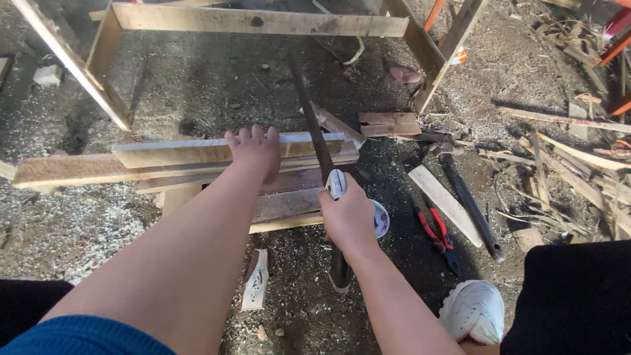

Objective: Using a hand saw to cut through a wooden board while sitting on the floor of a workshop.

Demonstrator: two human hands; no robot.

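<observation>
My left hand (256, 150) presses flat on a long wooden plank (177, 152) that lies on top of a stack of boards (289, 202), fingers curled over its far edge. My right hand (348, 213) grips the white handle of a hand saw (314, 125). The saw's dark blade runs away from me across the plank's right end, just to the right of my left hand.
A wooden frame (256, 23) stands on the sawdust-covered ground behind the stack. Red-handled pliers (437, 236) and a dark bar (470, 204) lie to the right, among wood offcuts (389, 123) and strips. My white shoe (474, 310) is at lower right.
</observation>
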